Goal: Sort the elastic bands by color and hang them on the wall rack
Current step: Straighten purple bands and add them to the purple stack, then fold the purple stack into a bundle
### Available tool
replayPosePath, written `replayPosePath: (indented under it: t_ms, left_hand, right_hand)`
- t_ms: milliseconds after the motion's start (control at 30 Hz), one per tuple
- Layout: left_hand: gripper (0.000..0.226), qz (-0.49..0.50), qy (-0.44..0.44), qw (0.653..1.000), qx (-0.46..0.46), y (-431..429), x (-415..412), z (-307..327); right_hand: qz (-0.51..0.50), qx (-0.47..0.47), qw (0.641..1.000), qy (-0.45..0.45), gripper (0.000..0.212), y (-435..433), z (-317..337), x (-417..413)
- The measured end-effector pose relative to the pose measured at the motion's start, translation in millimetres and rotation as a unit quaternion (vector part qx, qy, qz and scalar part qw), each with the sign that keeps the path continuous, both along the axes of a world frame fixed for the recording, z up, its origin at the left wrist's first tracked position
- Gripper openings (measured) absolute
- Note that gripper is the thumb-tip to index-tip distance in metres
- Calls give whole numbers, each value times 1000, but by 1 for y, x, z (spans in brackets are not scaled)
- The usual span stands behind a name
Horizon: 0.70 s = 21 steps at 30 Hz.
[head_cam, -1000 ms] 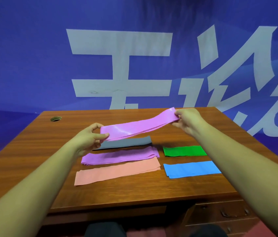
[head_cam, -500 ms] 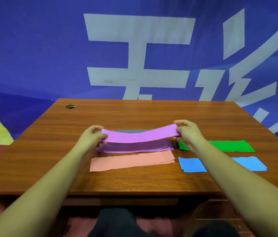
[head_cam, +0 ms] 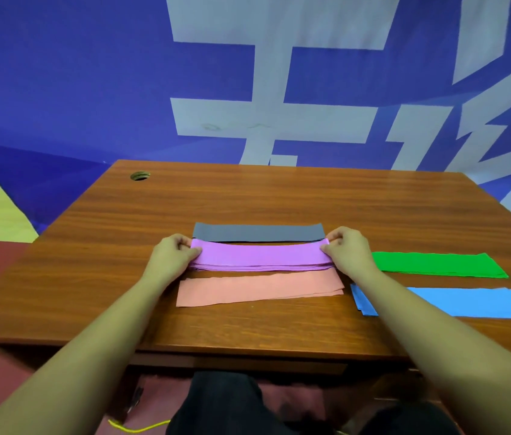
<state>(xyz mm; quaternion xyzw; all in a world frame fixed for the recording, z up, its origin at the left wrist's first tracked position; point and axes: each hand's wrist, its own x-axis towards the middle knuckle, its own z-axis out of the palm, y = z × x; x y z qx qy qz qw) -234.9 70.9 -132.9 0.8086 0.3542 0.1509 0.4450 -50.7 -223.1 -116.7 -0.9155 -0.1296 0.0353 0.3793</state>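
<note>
The purple band (head_cam: 260, 255) lies lengthwise left to right atop its pile on the surface (head_cam: 279, 199); left hand (head_cam: 171, 257) and right hand (head_cam: 347, 251) fingers pinch its ends.

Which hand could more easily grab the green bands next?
Probably the right hand: it pinches the purple band at the end nearest the green bands, while the left hand holds the opposite end, farther away.

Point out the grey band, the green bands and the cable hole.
grey band (head_cam: 257, 232), head view, middle of its face
green bands (head_cam: 436, 264), head view, centre of stack
cable hole (head_cam: 140, 175), head view, its opening
</note>
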Motion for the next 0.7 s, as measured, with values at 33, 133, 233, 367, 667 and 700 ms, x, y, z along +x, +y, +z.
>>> replayPosePath:
  t_ms: [33, 133, 233, 367, 667, 700]
  left_hand:
    - [9, -2, 2, 1000, 10, 0, 0, -1]
    - [8, -1, 8, 999, 31, -1, 1, -2]
    - [10, -10, 24, 999, 44, -2, 2, -3]
    - [19, -9, 47, 997, 53, -5, 4, -6]
    - [32, 0, 159, 984, 77, -8, 14, 5]
    - [32, 10, 172, 982, 73, -9, 16, 8]
  right_hand:
    - [4, -10, 1000, -11, 12, 1, -3, 0]
    - [16, -40, 998, -42, 16, 4, -11, -1]
    - [27, -37, 996, -80, 23, 5, -16, -2]
    - [42, -70, 992, -99, 24, 5, -24, -5]
    - [232, -117, 940, -221, 33, 44, 2, -49]
    - [282, -117, 933, -193, 31, 50, 2, -57]
